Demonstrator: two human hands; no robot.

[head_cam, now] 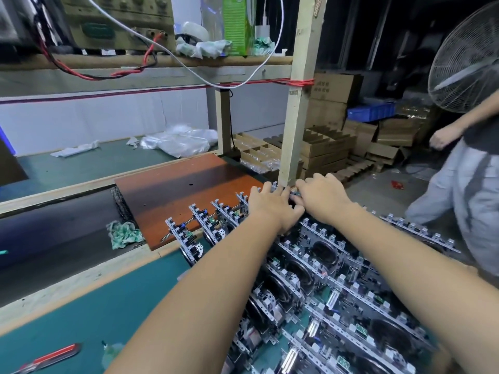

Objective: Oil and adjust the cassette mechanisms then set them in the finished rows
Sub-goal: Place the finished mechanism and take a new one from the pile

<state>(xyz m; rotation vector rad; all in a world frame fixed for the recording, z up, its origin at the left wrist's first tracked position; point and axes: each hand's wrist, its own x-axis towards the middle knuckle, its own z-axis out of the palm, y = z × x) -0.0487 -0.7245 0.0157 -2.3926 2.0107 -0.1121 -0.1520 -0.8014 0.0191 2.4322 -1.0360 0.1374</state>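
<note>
A cassette mechanism (286, 194) sits at the far end of the rows, right of centre in the frame, at the foot of a wooden post (299, 103). Both hands meet on it: the left hand (272, 209) lies over it with fingers spread and bent down, the right hand (321, 202) curls onto its right end. How firmly either clamps it I cannot tell. This looks like the setting-down step. Next, it likely needs lining up with the standing mechanisms (216, 222) on the brown board (175, 190), then release. More finished rows (337, 287) fill the lower right.
</note>
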